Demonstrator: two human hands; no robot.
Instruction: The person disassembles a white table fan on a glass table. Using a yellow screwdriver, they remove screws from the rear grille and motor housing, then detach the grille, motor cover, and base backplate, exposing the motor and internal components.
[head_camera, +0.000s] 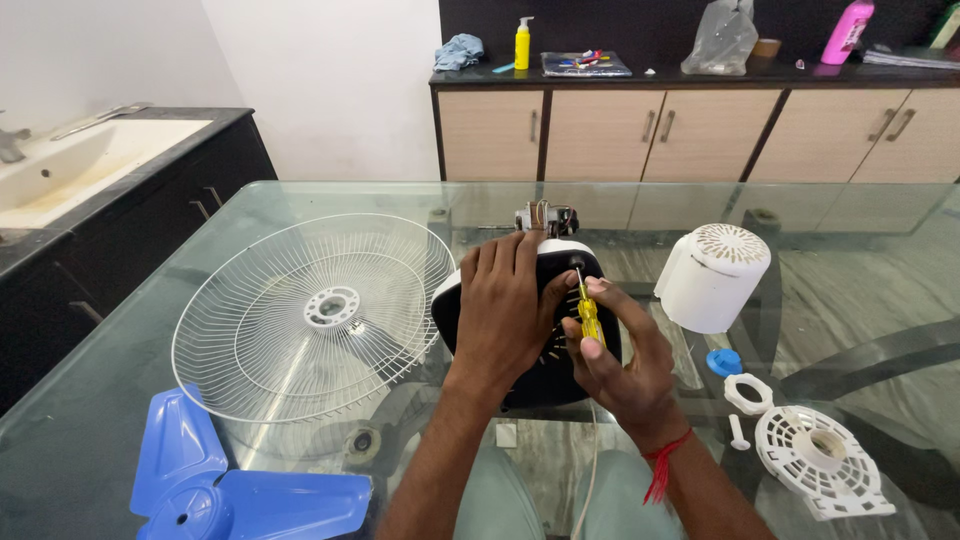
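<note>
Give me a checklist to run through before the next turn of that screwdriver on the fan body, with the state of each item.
1. Left hand steadies the black and white fan body: ok, palm and fingers lie over its top.
2. Right hand grips the yellow screwdriver: ok, fingers closed round the handle.
3. Tip seated in a screw: cannot tell, the hands hide the spot.
4. Fan body fully on the glass table: cannot tell, it sits at the near edge, close to the person.
5. Small parts away from the edge: ok, the white bolt, white nut and blue cap lie together to the right.
6. Wire grille apart from the hands: ok, lying flat on the left.
</note>
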